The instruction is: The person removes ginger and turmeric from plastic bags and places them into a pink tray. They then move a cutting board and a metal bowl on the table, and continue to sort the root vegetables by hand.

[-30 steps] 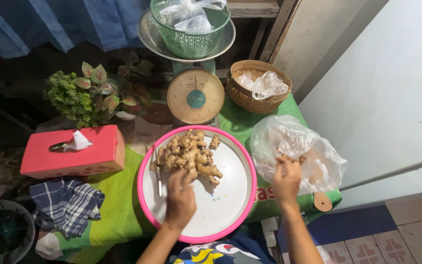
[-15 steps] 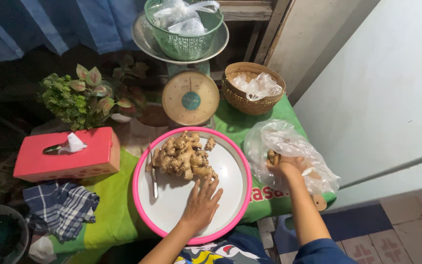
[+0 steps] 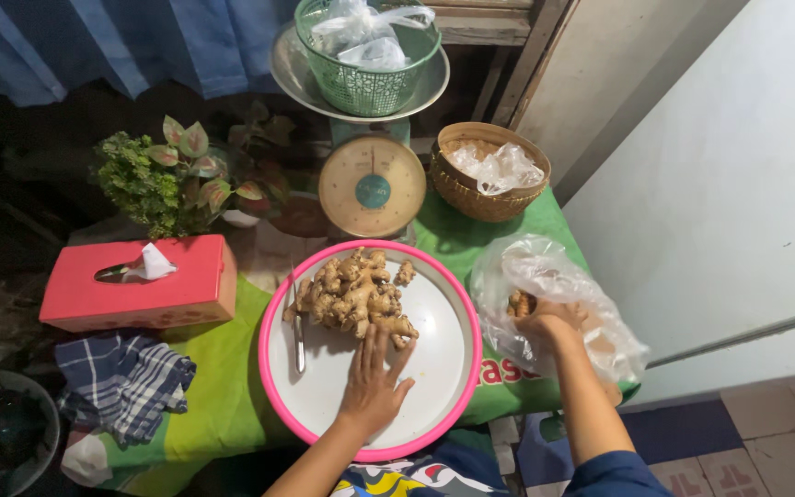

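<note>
One heap of pale brown knobbly ginger roots (image 3: 356, 294) lies on the far half of the round white tray with a pink rim (image 3: 278, 387), which serves as the landmark here. Left of the tray sit a red rectangular tissue box (image 3: 140, 285) and a blue checked cloth (image 3: 121, 382); a small metal knife (image 3: 298, 336) rests inside its left edge. The left hand (image 3: 372, 387) lies flat and open on the tray, fingertips touching the heap. Right of the tray, the right hand (image 3: 545, 322) is closed around a ginger piece (image 3: 519, 304) inside the crumpled clear plastic bag (image 3: 591, 322). Judged from this, most ginger is already out; the bag seems nearly emptied.
</note>
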